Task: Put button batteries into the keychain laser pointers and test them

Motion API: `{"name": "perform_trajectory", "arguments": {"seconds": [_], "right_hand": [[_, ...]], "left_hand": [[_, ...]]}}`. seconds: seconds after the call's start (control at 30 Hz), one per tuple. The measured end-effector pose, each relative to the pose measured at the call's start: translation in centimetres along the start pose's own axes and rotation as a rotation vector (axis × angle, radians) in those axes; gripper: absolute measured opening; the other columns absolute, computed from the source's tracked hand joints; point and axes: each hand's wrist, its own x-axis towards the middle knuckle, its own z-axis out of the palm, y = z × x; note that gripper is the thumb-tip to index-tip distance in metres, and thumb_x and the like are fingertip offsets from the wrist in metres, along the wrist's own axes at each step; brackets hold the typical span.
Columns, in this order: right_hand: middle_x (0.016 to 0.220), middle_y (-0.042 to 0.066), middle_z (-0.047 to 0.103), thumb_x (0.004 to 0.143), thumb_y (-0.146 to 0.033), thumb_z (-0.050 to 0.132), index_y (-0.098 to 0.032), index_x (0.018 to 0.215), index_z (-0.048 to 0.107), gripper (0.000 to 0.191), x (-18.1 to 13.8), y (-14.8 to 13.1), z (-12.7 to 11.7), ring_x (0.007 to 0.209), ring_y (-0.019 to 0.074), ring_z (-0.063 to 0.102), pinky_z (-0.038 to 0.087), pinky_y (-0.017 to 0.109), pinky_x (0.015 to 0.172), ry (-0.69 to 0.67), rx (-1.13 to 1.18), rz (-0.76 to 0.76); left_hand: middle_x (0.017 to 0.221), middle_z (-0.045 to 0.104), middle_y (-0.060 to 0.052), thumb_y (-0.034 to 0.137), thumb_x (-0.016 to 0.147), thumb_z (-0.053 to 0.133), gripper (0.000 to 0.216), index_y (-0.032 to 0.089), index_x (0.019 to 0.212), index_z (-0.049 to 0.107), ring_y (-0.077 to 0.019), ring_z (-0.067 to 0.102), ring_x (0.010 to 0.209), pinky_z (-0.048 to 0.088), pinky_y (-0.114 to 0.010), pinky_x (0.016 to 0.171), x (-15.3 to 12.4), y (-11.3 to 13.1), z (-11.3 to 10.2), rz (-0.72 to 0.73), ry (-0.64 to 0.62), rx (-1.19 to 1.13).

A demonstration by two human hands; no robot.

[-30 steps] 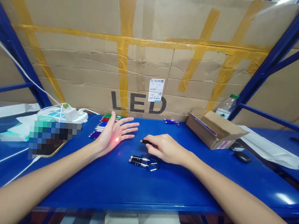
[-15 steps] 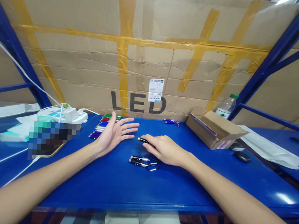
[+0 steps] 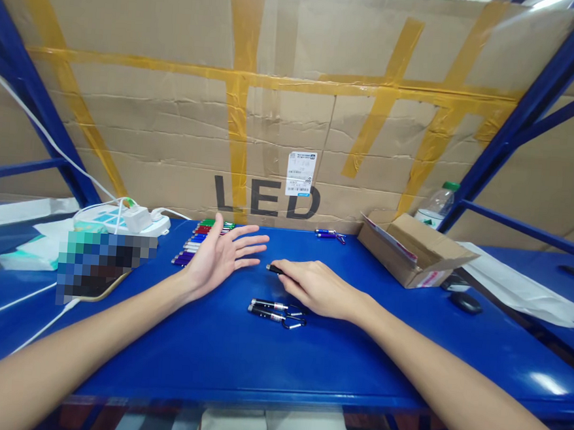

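My right hand [image 3: 314,287] is closed on a black penlight [image 3: 274,268]; its silver tip sticks out past my fingertips towards the left. My left hand [image 3: 220,257] is held open, palm facing right, fingers spread, with nothing in it. Below my right hand, two more black penlights [image 3: 266,312] with small carabiner clips lie side by side on the blue table [image 3: 198,359]. Partly hidden behind my left hand is a row of coloured penlights [image 3: 186,256] in green, red, blue, white and purple. At the back lie blue penlights [image 3: 329,235] with clips.
An open cardboard box [image 3: 412,253] stands at the right, with a plastic bottle [image 3: 438,202] behind it and a black computer mouse [image 3: 466,302] beside it. On the left are a power strip [image 3: 158,224], cables and a phone [image 3: 100,287]. A large cardboard sheet [image 3: 174,135] closes off the back.
Both hands keep nearly the same pose, the right one still holding the black penlight. The whole view has shifted very slightly.
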Motion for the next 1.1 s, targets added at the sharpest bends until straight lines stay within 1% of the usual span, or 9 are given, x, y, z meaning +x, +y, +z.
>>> {"name": "perform_trajectory", "arguments": {"seconds": [0.53, 0.67, 0.8, 0.93, 1.1], "right_hand": [[0.12, 0.011, 0.079, 0.114, -0.027, 0.044, -0.02, 0.141, 0.06, 0.032, 0.15, -0.17, 0.0, 0.102, 0.0248, 0.075, 0.052, 0.035, 0.087, -0.025, -0.033, 0.026], [0.119, 0.011, 0.079, 0.114, -0.028, 0.043, -0.02, 0.14, 0.06, 0.032, 0.04, -0.24, -0.13, 0.101, 0.0246, 0.075, 0.052, 0.035, 0.086, -0.021, -0.025, -0.001], [0.122, 0.012, 0.077, 0.116, -0.029, 0.04, -0.019, 0.143, 0.057, 0.034, -0.07, -0.43, -0.34, 0.102, 0.0255, 0.074, 0.051, 0.035, 0.086, -0.015, -0.01, -0.027], [0.115, 0.01, 0.078, 0.116, -0.029, 0.042, -0.019, 0.142, 0.057, 0.032, 0.01, -0.59, -0.34, 0.096, 0.0251, 0.075, 0.05, 0.034, 0.081, -0.036, -0.019, 0.006], [0.111, 0.009, 0.078, 0.115, -0.029, 0.042, -0.02, 0.141, 0.056, 0.03, 0.06, -0.55, -0.25, 0.091, 0.0236, 0.074, 0.048, 0.033, 0.079, -0.037, -0.048, 0.018]], "left_hand": [[0.157, 0.059, -0.022, 0.08, 0.103, 0.033, 0.085, 0.015, 0.152, 0.059, -0.0397, 0.054, 0.146, 0.051, -0.052, 0.112, 0.01, 0.01, -0.09, 0.002, -0.001, -0.007], [0.158, 0.059, -0.022, 0.08, 0.103, 0.033, 0.086, 0.015, 0.152, 0.059, -0.0398, 0.054, 0.147, 0.05, -0.052, 0.113, 0.04, 0.0, -0.16, 0.002, -0.002, -0.003], [0.157, 0.059, -0.023, 0.081, 0.102, 0.034, 0.088, 0.014, 0.152, 0.059, -0.0404, 0.054, 0.147, 0.051, -0.052, 0.112, 0.05, -0.03, -0.09, 0.004, 0.006, -0.006], [0.157, 0.059, -0.024, 0.08, 0.103, 0.033, 0.087, 0.013, 0.151, 0.06, -0.0407, 0.055, 0.146, 0.052, -0.051, 0.11, 0.12, -0.07, -0.17, 0.002, 0.037, -0.004], [0.157, 0.059, -0.024, 0.079, 0.104, 0.034, 0.084, 0.013, 0.15, 0.061, -0.0408, 0.056, 0.145, 0.053, -0.051, 0.11, 0.17, -0.09, -0.3, -0.001, 0.024, -0.014]]}}
